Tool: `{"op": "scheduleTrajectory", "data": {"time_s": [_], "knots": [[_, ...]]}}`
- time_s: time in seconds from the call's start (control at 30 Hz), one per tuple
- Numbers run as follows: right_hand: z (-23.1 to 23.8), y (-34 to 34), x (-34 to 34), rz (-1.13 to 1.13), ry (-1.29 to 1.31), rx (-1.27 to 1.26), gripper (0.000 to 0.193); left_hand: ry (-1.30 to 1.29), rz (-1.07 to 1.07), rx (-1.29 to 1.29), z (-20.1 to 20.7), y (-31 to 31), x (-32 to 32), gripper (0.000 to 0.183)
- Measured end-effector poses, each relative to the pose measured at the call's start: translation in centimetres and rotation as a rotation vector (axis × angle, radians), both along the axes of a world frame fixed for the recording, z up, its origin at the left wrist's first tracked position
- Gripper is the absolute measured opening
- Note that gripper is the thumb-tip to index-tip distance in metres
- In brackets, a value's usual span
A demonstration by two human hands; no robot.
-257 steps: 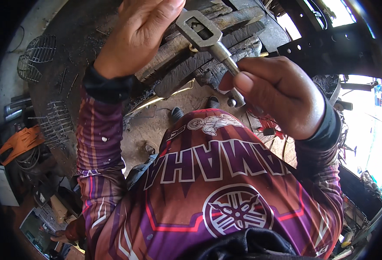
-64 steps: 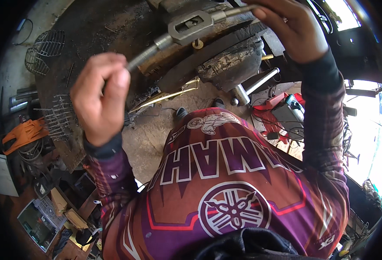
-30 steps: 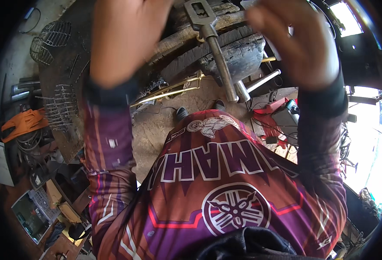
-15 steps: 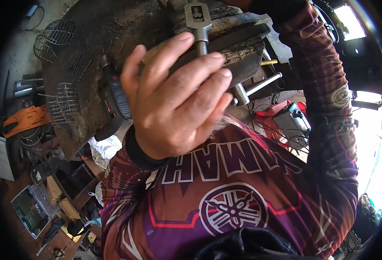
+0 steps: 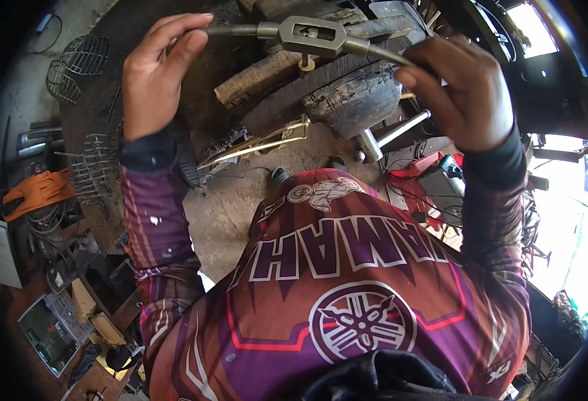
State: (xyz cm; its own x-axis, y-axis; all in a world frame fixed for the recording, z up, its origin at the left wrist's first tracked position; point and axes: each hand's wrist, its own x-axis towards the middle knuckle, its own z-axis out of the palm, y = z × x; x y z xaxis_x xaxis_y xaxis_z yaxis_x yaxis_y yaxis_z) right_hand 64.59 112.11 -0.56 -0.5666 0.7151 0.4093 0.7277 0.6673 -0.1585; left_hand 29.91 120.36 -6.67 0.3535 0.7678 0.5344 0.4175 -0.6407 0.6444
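Observation:
A metal tap wrench (image 5: pixel 332 45) with a slotted middle body lies crosswise at the top of the view. My left hand (image 5: pixel 157 77) closes thumb and fingers on the end of its left handle. My right hand (image 5: pixel 464 90) is wrapped round its right handle. Beneath the wrench body a small round brass-coloured piece (image 5: pixel 306 65) shows; what it joins below is hard to make out. Under that sits a dark, worn bench vise (image 5: pixel 354 100), its sliding bar handle (image 5: pixel 404 130) sticking out toward me. A rough brown bar (image 5: pixel 260 77) lies beside the vise.
Left on the dark workbench are bent wire cages (image 5: pixel 87 60) and a bundle of metal rods (image 5: pixel 93 167). An orange object (image 5: pixel 40 194) hangs past the bench edge. A red and grey case (image 5: pixel 434 180) with cables stands on the right. Yellowish metal strips (image 5: pixel 260 146) jut below the vise.
My left hand has moved up and left from over the vise onto the wrench's left handle. The wrench has turned from pointing toward me to lying crosswise, and my right hand has come down.

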Motion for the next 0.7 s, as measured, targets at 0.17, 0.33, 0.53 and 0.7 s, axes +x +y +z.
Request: {"op": "scheduleTrajectory", "data": {"time_s": [0.17,0.33,0.53,0.7], "knots": [[-0.4,-2.7,-1.5,-0.093,0.169,-0.022,0.024,-0.248,-0.252,-0.246,-2.4,4.5,-0.9,0.027],[-1.0,-0.4,-0.3,-0.132,0.230,-0.045,0.024,-0.281,-0.089,-0.238,-1.0,-1.1,-0.2,0.025],[0.0,4.9,-0.1,-0.147,0.160,-0.027,0.024,-0.136,0.117,0.109,0.1,-8.4,2.1,0.021],[-0.4,7.7,0.4,0.032,0.157,-0.055,0.025,-0.092,0.184,0.208,-0.2,-10.2,2.9,0.021]]}}
